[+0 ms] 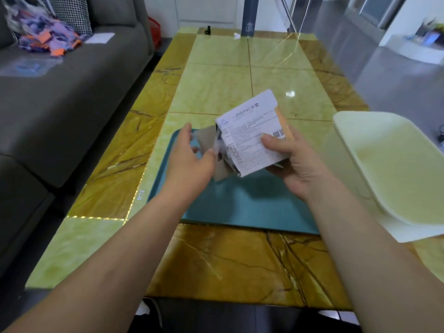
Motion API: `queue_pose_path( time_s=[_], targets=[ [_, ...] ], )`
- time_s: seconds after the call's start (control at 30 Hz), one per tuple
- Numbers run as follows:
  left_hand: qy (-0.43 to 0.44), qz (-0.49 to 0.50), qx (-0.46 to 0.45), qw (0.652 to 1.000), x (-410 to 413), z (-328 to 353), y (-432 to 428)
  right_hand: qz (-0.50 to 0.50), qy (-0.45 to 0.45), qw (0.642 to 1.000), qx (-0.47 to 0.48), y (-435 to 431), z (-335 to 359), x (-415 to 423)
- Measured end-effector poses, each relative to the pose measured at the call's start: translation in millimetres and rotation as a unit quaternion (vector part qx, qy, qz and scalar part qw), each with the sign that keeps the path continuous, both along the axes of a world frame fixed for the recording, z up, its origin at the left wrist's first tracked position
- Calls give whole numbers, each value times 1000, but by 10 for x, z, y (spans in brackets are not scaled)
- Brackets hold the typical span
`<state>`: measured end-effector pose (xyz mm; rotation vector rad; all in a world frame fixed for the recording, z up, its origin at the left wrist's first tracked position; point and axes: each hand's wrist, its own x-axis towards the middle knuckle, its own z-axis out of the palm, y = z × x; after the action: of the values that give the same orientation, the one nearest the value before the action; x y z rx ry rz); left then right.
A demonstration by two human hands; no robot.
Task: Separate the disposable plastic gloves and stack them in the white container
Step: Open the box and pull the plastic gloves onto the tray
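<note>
Gloves [219, 149] show only as a pale, filmy wad at the torn end of the glove box [252, 133], which you hold in the air above the teal tray [240, 207]; none is separated yet. Your right hand [295, 164] grips the box from below, thumb pressed flat on the printed label. Your left hand [192, 162] curls thumb and fingers about the torn brown flap; whether it also pinches a glove cannot be told. Judgement: fold that flap clear, keep the box steady, and draw out one thin layer by its edge, slowly, or the film is likely to drag a clump with it. The white container [396, 169] stands on the table [216, 87] just right of the tray; no glove is visible inside, only a greenish sheen. The visible part of the tray holds nothing.
</note>
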<state>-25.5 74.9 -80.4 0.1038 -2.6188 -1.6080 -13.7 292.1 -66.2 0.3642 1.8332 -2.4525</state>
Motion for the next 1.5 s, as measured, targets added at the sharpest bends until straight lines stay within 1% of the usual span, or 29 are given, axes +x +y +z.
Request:
queue_pose_path(
  time_s=[0.03, 0.07, 0.1, 0.13, 0.17, 0.23, 0.27, 0.3, 0.37, 0.4, 0.47, 0.5, 0.57, 0.63, 0.7, 0.77, 0.87, 0.93, 1.0, 1.1, 1.2, 1.33, 1.37, 1.4, 1.5],
  targets=[
    [33, 10, -68, 997, -7, -22, -34, 2, 9, 1000, 6, 23, -12, -4],
    [73, 14, -103, 992, -10, -30, -53, 5, 15, 1000, 6, 35, -26, -3],
    [108, 20, -91, 990, -2, -39, -67, 11, 19, 1000, 6, 33, -35, 4],
    [116, 20, -38, 992, 22, -13, -49, 16, 22, 1000, 5, 29, -43, 1],
    [101, 9, 33, 994, 58, 21, -3, 22, 22, 1000, 3, 27, -42, 5],
    [72, -15, 120, 990, 115, 84, 76, 20, 23, 1000, 5, 11, -20, 2],
    [80, -25, 120, 989, 132, 109, 94, 13, 24, 1000, 5, -4, -5, -2],
    [100, -32, 98, 990, 135, 107, 107, 4, 24, 1000, 5, -16, 11, 4],
    [130, -16, 23, 991, 136, 116, 109, -18, 24, 1000, 4, -31, 29, 13],
    [128, -8, 12, 992, 143, 117, 110, -30, 23, 999, 5, -37, 30, 22],
    [97, -15, 43, 994, 144, 98, 122, -43, 19, 999, 1, -46, 37, 40],
    [74, -29, 43, 996, 160, 96, 125, -44, 16, 999, -1, -59, 43, 51],
    [58, -71, -5, 996, 177, 82, 114, -47, 8, 999, 1, -80, 55, 68],
    [50, -81, -27, 995, 163, 94, 100, -61, 2, 998, -4, -78, 62, 76],
    [33, -77, -3, 996, 160, 125, 74, -65, -5, 998, -10, -70, 70, 90],
    [11, -105, 51, 993, 169, 143, 76, -55, -8, 998, -5, -64, 73, 107],
    [-23, -135, 158, 978, 163, 205, 65, -48, -17, 999, -8, -84, 100, 130],
    [-26, -160, 166, 973, 108, 241, 11, -57, -23, 998, -25, -81, 127, 137],
    [-28, -185, 155, 970, 65, 269, -45, -63, -25, 997, -45, -58, 141, 139],
    [-15, -200, 96, 975, 88, 286, -17, -42, -28, 997, -50, -80, 137, 144],
    [17, -196, 12, 980, 98, 289, 70, -14, -14, 999, -29, -166, 147, 157],
    [35, -185, -39, 981, 61, 358, 126, -12, -10, 1000, -25, -176, 156, 158],
    [36, -187, -35, 981, 72, 390, 145, -12, -14, 1000, -24, -165, 156, 160],
    [33, -186, -8, 982, 78, 408, 171, -10, -18, 999, -27, -159, 162, 163],
    [7, -177, 135, 975, 77, 410, 282, -16, -29, 998, -52, -163, 167, 189]
  ],
)
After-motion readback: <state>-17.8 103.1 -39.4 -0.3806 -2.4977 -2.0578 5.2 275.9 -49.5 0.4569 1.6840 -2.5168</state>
